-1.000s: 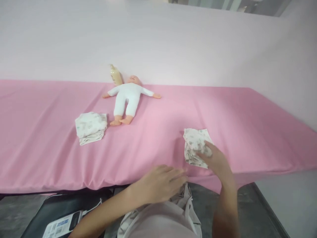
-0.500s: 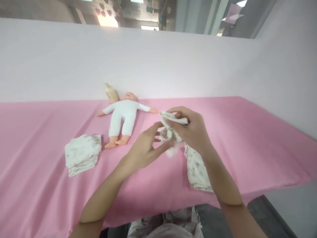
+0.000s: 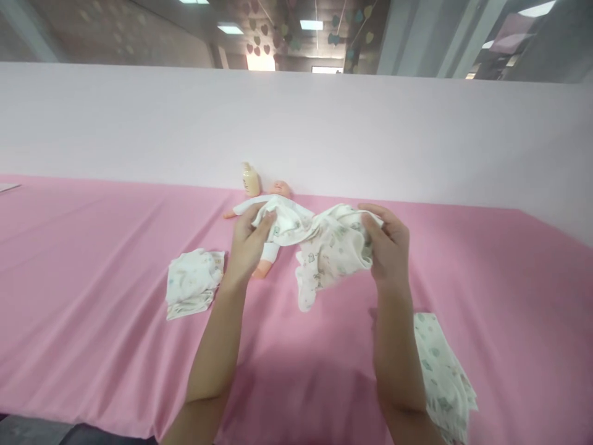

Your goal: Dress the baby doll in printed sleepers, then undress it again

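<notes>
A white baby garment (image 3: 336,244) with small green and brown prints is stretched between my hands above the pink-covered table. My left hand (image 3: 252,238) pinches one end, thumb on top. At the other end my right hand (image 3: 386,238) grips the cloth between thumb and fingers. A footed-looking part dangles below its middle; which garment it is I cannot tell. Behind it lies a baby doll (image 3: 280,189) in white, its torso and one leg mostly covered from sight by the cloth and my left hand.
A folded stack of white printed clothes (image 3: 194,283) lies left of my left forearm. More white clothes with green prints (image 3: 442,374) lie beside my right forearm. A cream pump bottle (image 3: 251,180) is by the doll's head, near the white wall (image 3: 296,123). Pink cloth (image 3: 296,371) covers the table.
The bunched garment has been spread out between my hands, which have moved apart. My left hand has closed on one end. The view has shifted, so the doll and stacks appear further right.
</notes>
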`<action>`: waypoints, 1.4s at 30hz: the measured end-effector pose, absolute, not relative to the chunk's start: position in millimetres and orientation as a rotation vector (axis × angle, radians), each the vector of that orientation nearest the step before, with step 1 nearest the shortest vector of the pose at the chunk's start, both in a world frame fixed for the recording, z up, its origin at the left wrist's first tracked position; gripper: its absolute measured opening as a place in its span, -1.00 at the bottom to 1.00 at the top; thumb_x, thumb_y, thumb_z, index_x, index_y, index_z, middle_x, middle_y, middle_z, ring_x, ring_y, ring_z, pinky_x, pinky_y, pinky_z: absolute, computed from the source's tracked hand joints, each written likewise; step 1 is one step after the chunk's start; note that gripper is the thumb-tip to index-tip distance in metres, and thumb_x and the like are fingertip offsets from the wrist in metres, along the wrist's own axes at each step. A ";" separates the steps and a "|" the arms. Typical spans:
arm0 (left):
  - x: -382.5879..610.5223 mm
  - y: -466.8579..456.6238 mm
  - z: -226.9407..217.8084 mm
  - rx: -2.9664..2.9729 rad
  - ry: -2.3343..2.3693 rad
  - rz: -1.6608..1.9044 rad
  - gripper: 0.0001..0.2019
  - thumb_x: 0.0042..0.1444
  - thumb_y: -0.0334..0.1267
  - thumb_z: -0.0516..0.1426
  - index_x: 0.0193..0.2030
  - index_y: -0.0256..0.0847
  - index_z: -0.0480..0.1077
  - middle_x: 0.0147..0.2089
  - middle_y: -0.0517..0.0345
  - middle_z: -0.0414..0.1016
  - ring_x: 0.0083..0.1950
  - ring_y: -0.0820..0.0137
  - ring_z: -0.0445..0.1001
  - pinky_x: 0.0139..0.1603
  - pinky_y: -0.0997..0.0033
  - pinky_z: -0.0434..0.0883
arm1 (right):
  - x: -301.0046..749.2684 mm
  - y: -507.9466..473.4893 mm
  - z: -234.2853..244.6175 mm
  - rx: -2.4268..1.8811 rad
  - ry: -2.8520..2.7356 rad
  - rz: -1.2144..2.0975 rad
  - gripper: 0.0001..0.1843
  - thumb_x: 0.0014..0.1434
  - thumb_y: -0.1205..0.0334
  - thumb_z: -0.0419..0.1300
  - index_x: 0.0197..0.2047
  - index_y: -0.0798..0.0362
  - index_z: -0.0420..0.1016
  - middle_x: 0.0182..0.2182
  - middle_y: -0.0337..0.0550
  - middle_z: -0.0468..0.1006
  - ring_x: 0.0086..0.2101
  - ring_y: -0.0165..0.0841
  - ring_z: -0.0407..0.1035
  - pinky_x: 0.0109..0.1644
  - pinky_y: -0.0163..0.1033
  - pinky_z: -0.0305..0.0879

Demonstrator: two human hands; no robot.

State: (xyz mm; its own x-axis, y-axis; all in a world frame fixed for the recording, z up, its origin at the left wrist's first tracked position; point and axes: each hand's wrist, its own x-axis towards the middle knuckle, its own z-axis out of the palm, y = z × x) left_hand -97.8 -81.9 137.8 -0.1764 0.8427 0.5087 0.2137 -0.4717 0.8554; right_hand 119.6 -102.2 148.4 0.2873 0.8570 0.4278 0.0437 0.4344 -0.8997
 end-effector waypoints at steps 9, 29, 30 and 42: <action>-134.2 -66.0 129.4 1.813 1.584 1.705 -0.71 0.07 -0.19 0.12 -0.06 -0.17 0.42 -0.12 0.10 0.52 -0.11 0.32 0.48 -0.16 0.39 0.40 | 141.5 -85.4 140.8 -1.094 -1.125 0.378 -0.79 0.05 0.11 0.24 -0.27 0.03 0.55 -0.67 -0.41 0.01 -0.63 -0.52 -0.02 -0.58 -0.36 -0.01; -63.9 -94.2 133.3 1.757 1.029 1.531 -0.77 0.18 -0.05 0.06 -0.27 -0.17 0.29 -0.43 0.24 0.28 -0.43 0.50 0.28 -0.41 0.49 0.27 | 105.5 -96.5 140.0 -1.041 -2.011 0.806 -0.65 0.01 0.22 0.26 -0.09 -0.01 0.42 -0.29 -0.22 0.50 -0.36 -0.37 0.34 -0.34 -0.28 0.29; -68.7 -92.1 133.6 1.720 1.068 1.601 -0.76 0.18 -0.03 0.06 -0.27 -0.17 0.28 -0.40 0.23 0.29 -0.40 0.49 0.30 -0.39 0.49 0.29 | 105.4 -94.5 136.6 -1.078 -2.089 0.770 -0.74 0.05 0.25 0.20 -0.13 0.00 0.42 -0.32 -0.22 0.48 -0.37 -0.37 0.32 -0.34 -0.27 0.28; -96.6 -98.6 146.6 1.527 1.229 1.731 -0.77 0.00 -0.16 0.19 -0.30 -0.11 0.20 -0.51 0.33 0.17 -0.55 0.54 0.17 -0.55 0.52 0.15 | 119.9 -73.4 124.4 -1.176 -1.657 0.376 -0.71 -0.05 0.46 0.03 -0.28 0.04 0.46 -0.33 -0.17 0.50 -0.31 -0.35 0.40 -0.23 -0.22 0.34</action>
State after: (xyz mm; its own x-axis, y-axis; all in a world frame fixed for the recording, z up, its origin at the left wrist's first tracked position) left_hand -96.6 -98.6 146.6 -0.2287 0.8444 0.4844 0.1792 -0.4526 0.8735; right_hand 119.9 -73.4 124.4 0.0026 0.8335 0.5526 0.5133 0.4731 -0.7161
